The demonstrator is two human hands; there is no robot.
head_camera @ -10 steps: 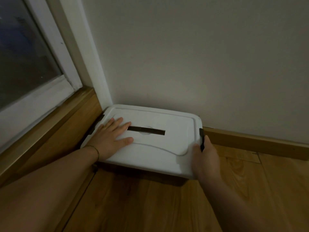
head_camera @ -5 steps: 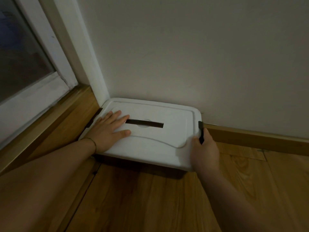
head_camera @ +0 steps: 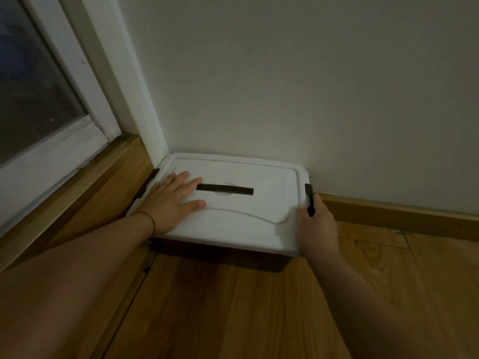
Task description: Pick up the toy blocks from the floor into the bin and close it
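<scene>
- Dark glass fills a window pane at the far left, set in a white window frame.
- Under the frame, a wooden ledge slopes down towards the corner of the room.
- The left forearm reaches in from the lower left, with a thin dark band round the wrist.
- The left hand lies flat, palm down, on the left part of the lid. Its fingers are straight and slightly apart, and the thumb is stretched out to the side.
- The white plastic lid sits on the bin, whose body shows only as a dark shadowed strip beneath it. The bin stands on the wooden floor, tucked into the corner against the pale wall.
- A narrow dark slot runs across the middle of the lid, just beyond the left fingertips.
- A black left latch shows at the bin's left end, beside the left hand.
- The right hand grips the black right latch at the bin's right end, thumb on the lid edge and fingers curled round the far side.
- A wooden skirting board runs along the wall to the right.
</scene>
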